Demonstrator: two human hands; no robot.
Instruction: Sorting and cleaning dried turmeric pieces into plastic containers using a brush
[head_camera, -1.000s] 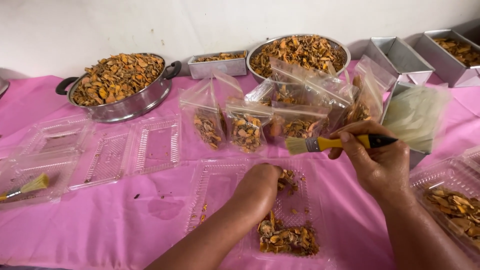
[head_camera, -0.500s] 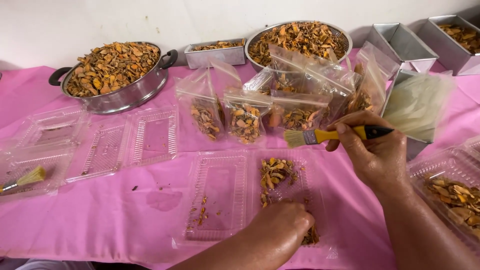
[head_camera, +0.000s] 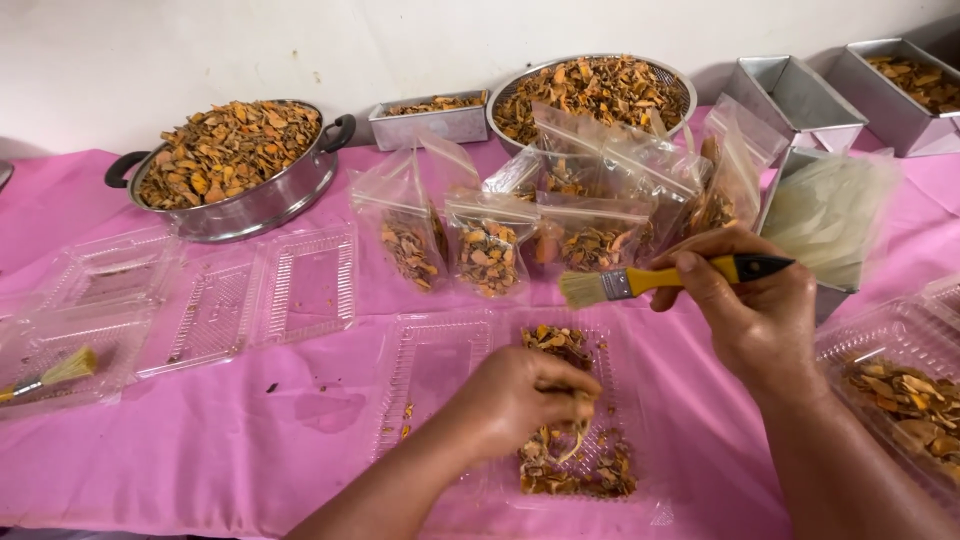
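Observation:
An open clear plastic clamshell box (head_camera: 440, 360) lies in front of me on the pink cloth, its right half holding dried orange-brown slices (head_camera: 560, 345). My left hand (head_camera: 520, 400) rests over that half with fingers curled into the slices, pinching some of them. My right hand (head_camera: 745, 305) hovers just right of the box and grips a yellow-handled paintbrush (head_camera: 640, 282) held level, its bristles pointing left above the box's far edge.
Several clear zip bags (head_camera: 485, 250) of slices stand behind the box. A handled steel pan (head_camera: 235, 165) and a steel bowl (head_camera: 590, 90) hold more slices. Empty clamshells (head_camera: 250, 295) lie left, with a second brush (head_camera: 50, 375). Metal trays (head_camera: 790, 95) stand right; a filled clamshell (head_camera: 900, 390) is far right.
My left hand went from the box's middle to its near edge, then back up onto the slices. The brush stayed nearly level in my right hand.

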